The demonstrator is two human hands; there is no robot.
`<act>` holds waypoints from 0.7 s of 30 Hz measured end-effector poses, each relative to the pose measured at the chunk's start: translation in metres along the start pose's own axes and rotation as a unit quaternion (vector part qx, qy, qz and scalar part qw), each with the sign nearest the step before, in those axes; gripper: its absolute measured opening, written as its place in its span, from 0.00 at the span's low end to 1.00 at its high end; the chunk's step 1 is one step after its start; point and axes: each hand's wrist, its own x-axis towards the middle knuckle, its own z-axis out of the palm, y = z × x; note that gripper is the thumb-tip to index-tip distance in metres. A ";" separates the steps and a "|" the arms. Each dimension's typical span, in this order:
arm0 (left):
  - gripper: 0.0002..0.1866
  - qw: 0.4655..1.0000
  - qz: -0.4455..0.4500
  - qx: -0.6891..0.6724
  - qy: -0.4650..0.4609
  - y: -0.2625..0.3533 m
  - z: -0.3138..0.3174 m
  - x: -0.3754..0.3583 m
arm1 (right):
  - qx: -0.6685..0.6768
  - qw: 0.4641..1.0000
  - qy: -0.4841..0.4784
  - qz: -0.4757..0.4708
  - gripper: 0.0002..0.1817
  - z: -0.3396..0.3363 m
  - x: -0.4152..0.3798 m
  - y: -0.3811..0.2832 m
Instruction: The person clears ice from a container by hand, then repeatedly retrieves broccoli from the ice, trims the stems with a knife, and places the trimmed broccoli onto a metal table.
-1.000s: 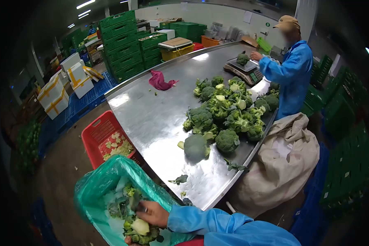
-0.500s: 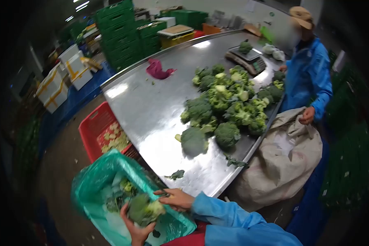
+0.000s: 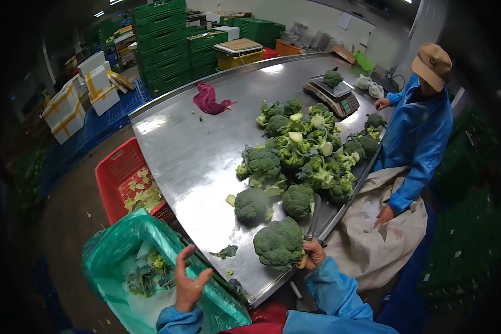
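My right hand [image 3: 314,254] is closed around a knife [image 3: 314,216], its blade pointing up and away from me. Against the same hand, its stalk at my fingers, is a large green broccoli head [image 3: 278,244] over the near corner of the metal table [image 3: 206,167]. My left hand [image 3: 190,281] is open and bare, thumb and fingers apart, above the edge of a crate lined with green plastic [image 3: 167,236]. Inside that crate lie some leafy broccoli pieces [image 3: 141,281]. Two more broccoli heads [image 3: 251,206] rest just beyond the held one.
A pile of broccoli [image 3: 295,150] covers the table's right side, with a scale [image 3: 339,100] behind it. A magenta cloth [image 3: 210,100] lies farther left. Beside the table stands a red crate [image 3: 114,178]. At right, a person in blue [image 3: 420,131] touches a large sack [image 3: 373,245].
The broccoli head has left my left hand, which has opened. A head is now at my right hand, which has moved right and over the table corner with the knife. The other person's hand has lowered.
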 end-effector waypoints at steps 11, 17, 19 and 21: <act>0.26 0.944 -0.172 0.054 0.277 -0.237 -0.130 -0.051 | -0.212 0.922 0.115 -0.304 0.23 0.015 0.037 -0.139; 0.28 0.919 -0.231 0.191 0.256 -0.295 -0.154 -0.108 | -0.657 0.531 0.226 -0.486 0.17 -0.019 0.091 -0.274; 0.28 0.904 -0.244 0.219 0.274 -0.294 -0.148 -0.103 | -0.620 0.550 0.267 -0.491 0.18 -0.077 0.136 -0.317; 0.29 0.891 -0.224 0.281 0.276 -0.270 -0.144 -0.093 | -0.746 0.375 0.332 -0.439 0.17 -0.156 0.186 -0.382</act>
